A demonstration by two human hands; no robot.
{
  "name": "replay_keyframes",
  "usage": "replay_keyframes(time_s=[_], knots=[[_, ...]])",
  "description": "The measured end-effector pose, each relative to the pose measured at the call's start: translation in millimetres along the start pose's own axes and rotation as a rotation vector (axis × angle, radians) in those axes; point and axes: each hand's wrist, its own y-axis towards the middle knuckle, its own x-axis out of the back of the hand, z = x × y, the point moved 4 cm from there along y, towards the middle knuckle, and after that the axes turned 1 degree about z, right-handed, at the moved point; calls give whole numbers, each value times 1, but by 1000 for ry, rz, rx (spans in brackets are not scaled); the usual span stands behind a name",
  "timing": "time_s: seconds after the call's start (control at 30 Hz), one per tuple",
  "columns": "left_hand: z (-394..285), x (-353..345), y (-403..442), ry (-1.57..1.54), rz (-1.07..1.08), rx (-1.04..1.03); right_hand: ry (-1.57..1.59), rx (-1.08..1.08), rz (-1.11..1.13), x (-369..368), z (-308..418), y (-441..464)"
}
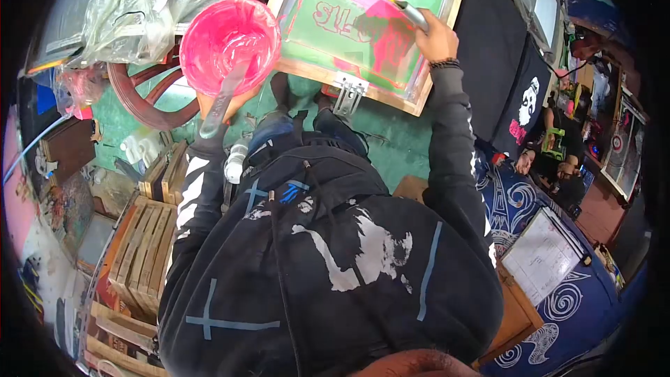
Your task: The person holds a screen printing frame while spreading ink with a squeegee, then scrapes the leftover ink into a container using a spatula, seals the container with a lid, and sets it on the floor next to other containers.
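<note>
My left hand (236, 106) grips a pink-smeared tub (190, 45) from below, its fingers partly hidden by the tub. Pink ink coats the inside, and a spatula (222, 101) leans over the near rim with its handle towards me. My right hand (437, 40) is closed round a squeegee (412, 15) with a silver-grey handle and a yellowish edge, held over the right side of a printing screen (307, 63). This wooden-framed screen has green mesh with pink ink spread across its upper middle and right, and outlined lettering at left.
A metal hinge clamp (349, 91) holds the screen's near edge. Left are a brown wheel (132, 98), plastic sheeting (118, 28) and stacked wooden frames (139, 251). Black printed fabric (499, 49) lies right, with a paper sheet (541, 255) on blue patterned cloth. Other people are at far right.
</note>
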Motion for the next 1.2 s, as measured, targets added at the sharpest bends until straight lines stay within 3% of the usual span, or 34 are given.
replay_keyframes(time_s=[0.03,0.1,0.2,0.3,0.43,0.57,0.8,0.93,1.07,1.2], knots=[[8,-5,3,-399,-67,78,-16,21,-10,-6,2,3],[21,-7,-3,-801,-145,164,-13,23,-11,-16,1,1],[-6,-6,-12,-259,3,94,21,88,-82,-31,6,-19],[-18,-6,-13,-101,-59,54,111,163,-102,-40,10,-42],[-26,-6,-12,-226,-89,66,61,2,130,-4,26,-47],[-6,-5,-14,-144,-121,27,15,-53,50,11,26,-12],[-8,1,-24,-219,-193,-14,-12,69,-37,-25,50,20],[0,6,-33,-106,-126,43,6,142,-5,-33,53,-7],[6,7,-36,-102,-135,19,2,35,109,-14,68,0],[9,10,-40,-132,-184,26,25,55,17,-21,85,37]])
